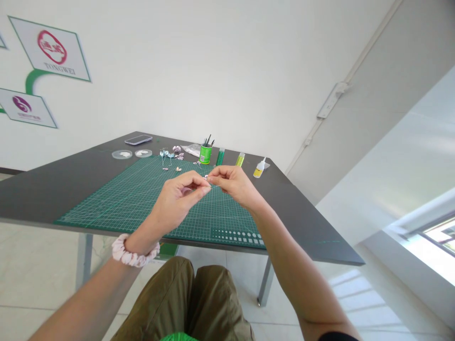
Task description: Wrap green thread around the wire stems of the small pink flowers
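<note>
My left hand (179, 196) and my right hand (232, 184) meet above the green cutting mat (135, 199), thumbs and forefingers pinched. Between the fingertips shows a tiny pale piece (206, 177), mostly hidden and too small to name; it looks pinched in my right fingers. What my left fingertips hold, if anything, cannot be made out. Beyond the hands, small petal-like pieces (178, 169) lie on the mat. Pale blue flower-like pieces on wire stems (167, 154) and pinkish ones (177, 149) sit at its far edge.
At the back stand a green can of tools (205, 154), a green tube (220, 157), a yellow-green tube (240, 159) and a white glue bottle (259, 168). Two shallow dishes (122, 154), a phone (138, 139) and a clear plastic bag (192, 149) rest on the dark table (31, 192).
</note>
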A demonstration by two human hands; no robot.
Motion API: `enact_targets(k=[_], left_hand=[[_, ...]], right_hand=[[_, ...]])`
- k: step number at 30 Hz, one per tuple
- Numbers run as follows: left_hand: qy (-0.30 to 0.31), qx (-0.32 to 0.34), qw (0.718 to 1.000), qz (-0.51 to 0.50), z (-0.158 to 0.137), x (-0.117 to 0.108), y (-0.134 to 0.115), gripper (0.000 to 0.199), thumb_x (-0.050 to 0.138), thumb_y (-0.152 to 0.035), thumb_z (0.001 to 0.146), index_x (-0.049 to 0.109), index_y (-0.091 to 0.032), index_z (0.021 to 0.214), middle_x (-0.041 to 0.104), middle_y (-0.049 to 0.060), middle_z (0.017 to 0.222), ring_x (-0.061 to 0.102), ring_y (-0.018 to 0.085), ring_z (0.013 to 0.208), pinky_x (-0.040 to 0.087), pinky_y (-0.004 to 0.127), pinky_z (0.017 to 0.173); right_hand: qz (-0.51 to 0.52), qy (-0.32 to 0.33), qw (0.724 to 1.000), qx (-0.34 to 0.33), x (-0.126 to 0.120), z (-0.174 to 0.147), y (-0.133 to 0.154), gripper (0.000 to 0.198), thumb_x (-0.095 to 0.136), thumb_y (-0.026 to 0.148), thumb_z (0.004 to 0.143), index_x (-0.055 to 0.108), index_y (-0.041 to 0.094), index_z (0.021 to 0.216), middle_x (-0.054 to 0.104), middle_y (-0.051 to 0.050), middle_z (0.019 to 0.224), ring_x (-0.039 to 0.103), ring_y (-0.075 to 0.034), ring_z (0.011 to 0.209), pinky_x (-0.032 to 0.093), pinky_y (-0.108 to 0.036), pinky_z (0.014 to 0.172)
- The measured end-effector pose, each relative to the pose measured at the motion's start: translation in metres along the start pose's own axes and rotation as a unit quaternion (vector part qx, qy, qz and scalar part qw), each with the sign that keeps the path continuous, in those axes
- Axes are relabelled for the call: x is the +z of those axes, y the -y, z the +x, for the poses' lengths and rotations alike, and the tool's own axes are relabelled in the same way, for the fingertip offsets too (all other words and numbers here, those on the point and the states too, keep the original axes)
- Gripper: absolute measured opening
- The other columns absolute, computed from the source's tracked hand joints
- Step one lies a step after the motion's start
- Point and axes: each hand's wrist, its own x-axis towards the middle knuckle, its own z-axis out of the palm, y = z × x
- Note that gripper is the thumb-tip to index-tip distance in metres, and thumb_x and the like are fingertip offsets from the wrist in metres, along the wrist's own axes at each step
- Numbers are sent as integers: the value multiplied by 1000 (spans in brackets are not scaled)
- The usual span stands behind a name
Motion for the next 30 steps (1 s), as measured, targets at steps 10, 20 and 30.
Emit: enact_targets(k=[10, 20, 30], left_hand=[[-55, 1, 998, 36, 10, -1, 2, 8, 62, -21, 77, 65, -17, 71, 63, 0, 70, 55, 13, 65, 46, 25, 64], [-60, 12, 995, 83, 18, -3, 1, 11, 60, -22, 80, 64, -17, 72, 65, 1, 73, 57, 13, 69, 45, 27, 69], [18, -2, 998, 54, 20, -5, -1, 14, 59, -24, 82, 63, -18, 70, 61, 0, 70, 54, 14, 68, 43, 27, 66]], right_hand=[[35, -35, 998, 35, 11, -17, -4, 25, 67, 40, 72, 56, 19, 64, 38, 8, 51, 28, -7, 46, 22, -25, 46], [-116, -96, 986, -69, 22, -40, 9, 14, 53, 26, 84, 56, 20, 71, 36, 7, 52, 32, -10, 49, 27, -26, 51], [-220, -102, 959, -145, 6, -28, 39, 16, 54, 23, 87, 59, 19, 71, 37, 6, 53, 32, -10, 50, 28, -27, 53]])
